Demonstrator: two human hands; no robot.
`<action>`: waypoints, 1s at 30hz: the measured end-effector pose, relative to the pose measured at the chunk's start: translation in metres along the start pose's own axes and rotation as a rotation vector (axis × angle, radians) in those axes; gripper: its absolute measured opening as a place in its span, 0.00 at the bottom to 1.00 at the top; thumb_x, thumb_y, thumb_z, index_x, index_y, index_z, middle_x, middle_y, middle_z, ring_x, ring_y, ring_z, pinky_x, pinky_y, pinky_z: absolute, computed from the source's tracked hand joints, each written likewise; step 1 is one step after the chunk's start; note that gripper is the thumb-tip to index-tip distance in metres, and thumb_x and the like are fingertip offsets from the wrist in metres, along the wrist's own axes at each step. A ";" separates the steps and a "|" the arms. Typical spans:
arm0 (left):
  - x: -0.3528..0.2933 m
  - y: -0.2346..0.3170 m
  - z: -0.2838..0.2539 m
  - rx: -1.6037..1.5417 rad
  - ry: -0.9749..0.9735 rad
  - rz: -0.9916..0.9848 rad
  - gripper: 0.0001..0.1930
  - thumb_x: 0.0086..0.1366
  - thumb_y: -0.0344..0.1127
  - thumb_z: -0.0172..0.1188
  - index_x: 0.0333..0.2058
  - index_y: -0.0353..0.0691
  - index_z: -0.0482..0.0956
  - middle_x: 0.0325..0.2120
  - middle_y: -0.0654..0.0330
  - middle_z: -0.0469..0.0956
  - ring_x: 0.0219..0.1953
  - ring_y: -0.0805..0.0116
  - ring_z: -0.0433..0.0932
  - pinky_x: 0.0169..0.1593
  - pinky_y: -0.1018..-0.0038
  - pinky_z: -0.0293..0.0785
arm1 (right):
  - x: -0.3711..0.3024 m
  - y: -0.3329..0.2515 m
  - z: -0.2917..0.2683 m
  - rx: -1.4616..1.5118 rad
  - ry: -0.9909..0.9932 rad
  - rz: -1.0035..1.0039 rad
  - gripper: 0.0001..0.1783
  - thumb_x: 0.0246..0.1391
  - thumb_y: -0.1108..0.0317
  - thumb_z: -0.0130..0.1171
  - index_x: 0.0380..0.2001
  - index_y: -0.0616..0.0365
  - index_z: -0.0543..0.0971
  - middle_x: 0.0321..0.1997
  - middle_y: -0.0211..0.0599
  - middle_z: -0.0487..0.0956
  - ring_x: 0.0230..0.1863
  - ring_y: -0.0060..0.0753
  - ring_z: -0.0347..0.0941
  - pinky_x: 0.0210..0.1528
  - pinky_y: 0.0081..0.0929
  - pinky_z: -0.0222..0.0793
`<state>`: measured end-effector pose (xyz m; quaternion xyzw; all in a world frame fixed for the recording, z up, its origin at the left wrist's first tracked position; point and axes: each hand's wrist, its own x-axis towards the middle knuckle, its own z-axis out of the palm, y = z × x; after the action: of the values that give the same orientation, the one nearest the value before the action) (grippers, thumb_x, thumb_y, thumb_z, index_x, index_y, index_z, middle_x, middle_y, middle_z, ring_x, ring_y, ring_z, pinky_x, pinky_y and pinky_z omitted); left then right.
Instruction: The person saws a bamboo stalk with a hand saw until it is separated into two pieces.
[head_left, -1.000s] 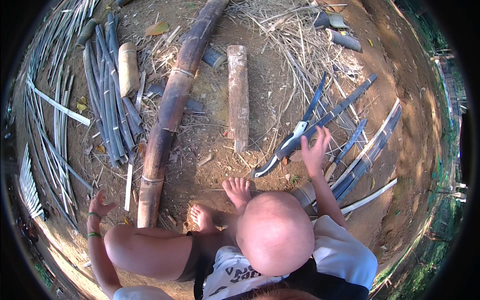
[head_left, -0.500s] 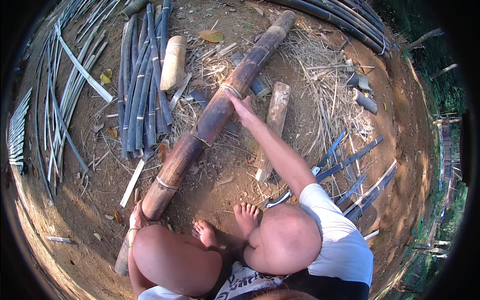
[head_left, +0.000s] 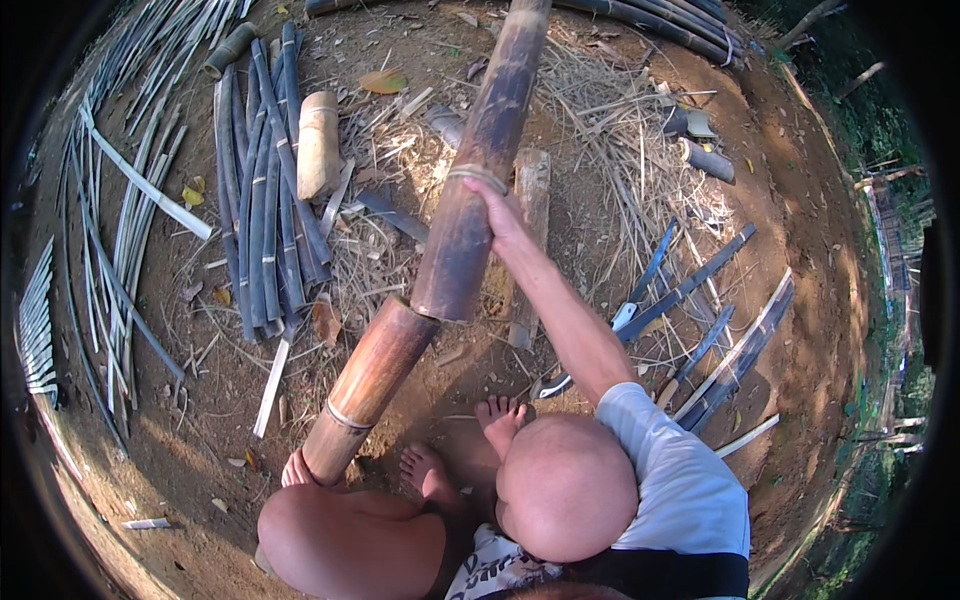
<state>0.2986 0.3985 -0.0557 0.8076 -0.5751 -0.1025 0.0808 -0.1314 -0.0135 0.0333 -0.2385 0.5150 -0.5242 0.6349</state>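
Observation:
A thick brown bamboo pole is parted at a straight cut into two pieces, their ends just touching or nearly so. My right hand (head_left: 500, 218) is closed round the side of the longer bamboo piece (head_left: 485, 130), just below a node ring. That piece runs toward the far edge, tilted off the line of the other. Nearer me lies the shorter bamboo piece (head_left: 375, 360), its cut end by my shin side. My left hand (head_left: 297, 468) holds its near end; my left knee covers most of that hand. Beneath the longer piece is a wooden block (head_left: 532, 195).
Dark split bamboo strips (head_left: 270, 200) lie at left, beside a pale bamboo section (head_left: 318, 145). Thin slats (head_left: 120, 250) spread farther left. On the right are a long-bladed saw (head_left: 690, 285), a wooden-handled knife (head_left: 705, 350), shavings (head_left: 630, 140) and short bamboo offcuts (head_left: 708, 162).
The bamboo pole has come apart at the cut. My right hand has shifted the longer piece, turning it out of line with the shorter piece, which my left hand keeps holding.

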 end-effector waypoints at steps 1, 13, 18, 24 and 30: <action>0.000 0.000 0.001 0.016 0.036 0.033 0.56 0.33 0.38 0.82 0.67 0.37 0.68 0.55 0.47 0.78 0.59 0.43 0.76 0.65 0.50 0.70 | -0.016 -0.012 -0.008 0.055 -0.025 0.004 0.37 0.45 0.54 0.82 0.58 0.54 0.82 0.59 0.48 0.81 0.64 0.45 0.75 0.68 0.51 0.74; 0.082 0.037 -0.012 0.172 0.619 0.334 0.53 0.36 0.37 0.80 0.66 0.38 0.70 0.56 0.49 0.78 0.60 0.45 0.76 0.67 0.50 0.68 | -0.074 -0.105 -0.057 -0.063 0.152 -0.385 0.48 0.49 0.48 0.79 0.67 0.62 0.72 0.60 0.48 0.81 0.60 0.44 0.80 0.65 0.43 0.76; 0.111 0.055 -0.005 0.177 0.665 0.410 0.51 0.37 0.37 0.79 0.65 0.38 0.71 0.56 0.50 0.78 0.60 0.46 0.76 0.68 0.50 0.67 | -0.051 -0.077 -0.119 -0.061 0.413 -0.213 0.52 0.45 0.47 0.82 0.66 0.65 0.71 0.58 0.49 0.82 0.55 0.44 0.83 0.58 0.46 0.81; 0.116 0.054 0.020 0.071 0.322 0.582 0.48 0.38 0.37 0.80 0.63 0.38 0.73 0.55 0.49 0.78 0.59 0.46 0.75 0.67 0.50 0.67 | -0.035 -0.001 -0.202 -0.056 0.583 -0.100 0.55 0.40 0.54 0.87 0.64 0.74 0.70 0.56 0.51 0.82 0.52 0.48 0.84 0.56 0.53 0.82; 0.106 0.056 0.037 0.033 0.044 0.504 0.45 0.41 0.35 0.79 0.62 0.39 0.74 0.57 0.50 0.78 0.61 0.46 0.74 0.69 0.52 0.66 | -0.049 0.025 -0.250 -0.284 0.673 0.012 0.53 0.46 0.49 0.84 0.66 0.72 0.70 0.60 0.57 0.80 0.53 0.52 0.84 0.54 0.53 0.82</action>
<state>0.2715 0.2792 -0.0856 0.6419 -0.7580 -0.0524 0.1032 -0.3429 0.0991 -0.0570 -0.1353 0.7642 -0.4929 0.3934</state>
